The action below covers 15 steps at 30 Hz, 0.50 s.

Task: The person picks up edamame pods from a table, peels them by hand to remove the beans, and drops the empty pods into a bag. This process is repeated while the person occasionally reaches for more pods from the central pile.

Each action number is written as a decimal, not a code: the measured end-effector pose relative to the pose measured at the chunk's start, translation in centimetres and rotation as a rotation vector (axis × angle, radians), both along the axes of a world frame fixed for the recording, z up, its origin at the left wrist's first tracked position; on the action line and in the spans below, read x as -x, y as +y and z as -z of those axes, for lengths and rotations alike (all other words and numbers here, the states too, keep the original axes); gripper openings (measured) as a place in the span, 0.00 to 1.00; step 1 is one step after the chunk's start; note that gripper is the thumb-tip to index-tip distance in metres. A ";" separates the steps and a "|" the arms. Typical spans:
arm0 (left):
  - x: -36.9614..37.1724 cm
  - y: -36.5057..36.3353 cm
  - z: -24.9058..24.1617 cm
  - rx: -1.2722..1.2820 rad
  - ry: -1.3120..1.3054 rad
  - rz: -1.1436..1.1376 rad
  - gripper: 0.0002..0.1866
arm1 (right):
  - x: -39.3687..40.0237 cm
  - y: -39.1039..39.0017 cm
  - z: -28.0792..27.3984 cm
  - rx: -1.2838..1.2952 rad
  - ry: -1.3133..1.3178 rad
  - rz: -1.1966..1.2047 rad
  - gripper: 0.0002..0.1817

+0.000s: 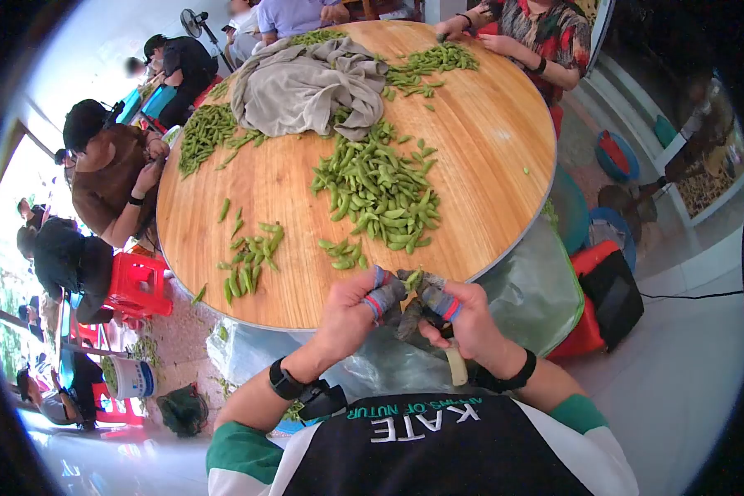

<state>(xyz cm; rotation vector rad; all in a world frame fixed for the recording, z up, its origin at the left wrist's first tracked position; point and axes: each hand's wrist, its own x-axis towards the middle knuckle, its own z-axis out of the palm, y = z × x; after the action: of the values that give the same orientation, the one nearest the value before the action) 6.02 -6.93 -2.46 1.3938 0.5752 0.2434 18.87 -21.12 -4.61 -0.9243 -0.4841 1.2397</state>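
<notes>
Both hands meet just past the near edge of the round wooden table (488,198). Grey finger covers with red and blue bands wrap the fingers of my left hand (357,307) and my right hand (465,312). A green soybean pod (413,279) is pinched between them, partly hidden by the fingers. Below my right palm hangs a pale, cream-coloured handle-like piece (456,366); its upper end is hidden in the hand. Just beyond the hands lies a large heap of soybean pods (380,190), with a smaller group of pods (252,260) to the left.
A crumpled grey cloth (310,87) covers the table's far part, with more pods around it. People sit at the left and far sides. Clear plastic sheeting (521,289) hangs below the near edge. Red stools (136,283) and a white bucket (131,377) stand left.
</notes>
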 end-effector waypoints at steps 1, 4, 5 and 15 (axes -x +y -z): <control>0.1 0.0 0.4 -0.264 -0.024 0.055 0.06 | -0.1 0.0 0.1 -0.001 0.000 -0.001 0.13; 0.6 -0.5 0.7 -0.563 -0.033 0.158 0.08 | 0.0 -0.1 0.4 0.087 -0.355 0.003 0.14; 0.7 -0.6 0.7 -0.601 -0.021 0.200 0.09 | 0.4 0.2 0.4 0.050 -0.458 0.132 0.16; 1.0 -0.5 0.6 -0.615 0.018 0.285 0.12 | -0.2 0.4 1.4 -0.148 -1.300 0.333 0.22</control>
<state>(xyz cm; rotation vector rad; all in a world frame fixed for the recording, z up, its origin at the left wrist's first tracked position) 5.06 -7.43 -3.11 2.0530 0.3159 0.1833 19.04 -20.72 -5.96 -1.5384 -1.3373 0.1510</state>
